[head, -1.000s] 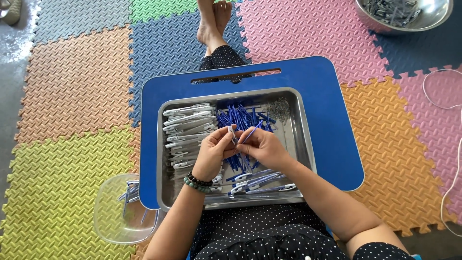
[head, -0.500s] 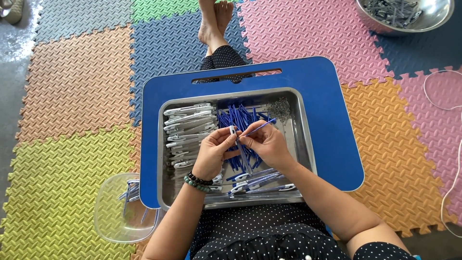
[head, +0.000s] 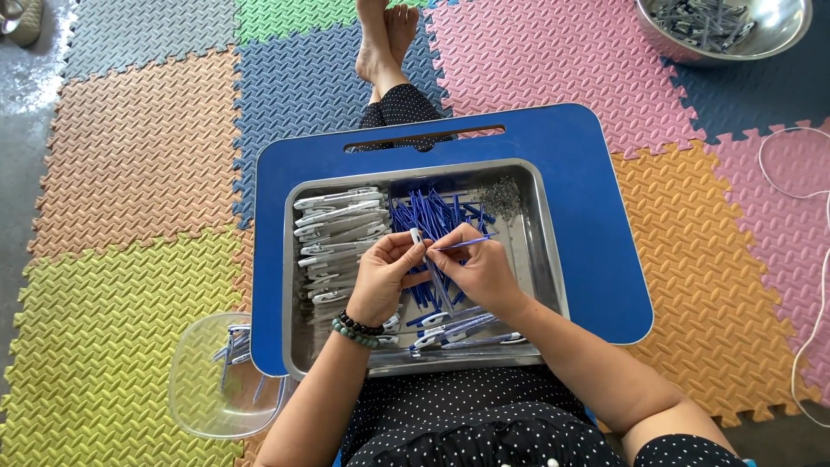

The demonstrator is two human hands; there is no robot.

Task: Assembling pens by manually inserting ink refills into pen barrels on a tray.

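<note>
Both hands work over a metal tray (head: pixel 549 259) that rests on a blue lap desk (head: pixel 596 207). My left hand (head: pixel 385 277) grips a clear pen barrel (head: pixel 420 239) by its upper end. My right hand (head: pixel 480 268) pinches a thin blue refill (head: pixel 462 244) that points left toward the barrel's end. The two hands touch at the fingertips. Under them lies a heap of blue refills (head: pixel 432 212). A row of white pen barrels (head: pixel 337 229) fills the tray's left side. Finished pens (head: pixel 458 329) lie along the near edge.
A clear plastic bowl (head: pixel 199 389) with a few pens sits on the mat at lower left. A steel bowl (head: pixel 722 30) of pens stands at the far right. A small pile of springs (head: pixel 501 195) lies in the tray's far corner. A white cord (head: pixel 804 259) runs along the right.
The right hand has drawn the blue refill slightly out to the right and levelled it toward the barrel. The left hand has held its place.
</note>
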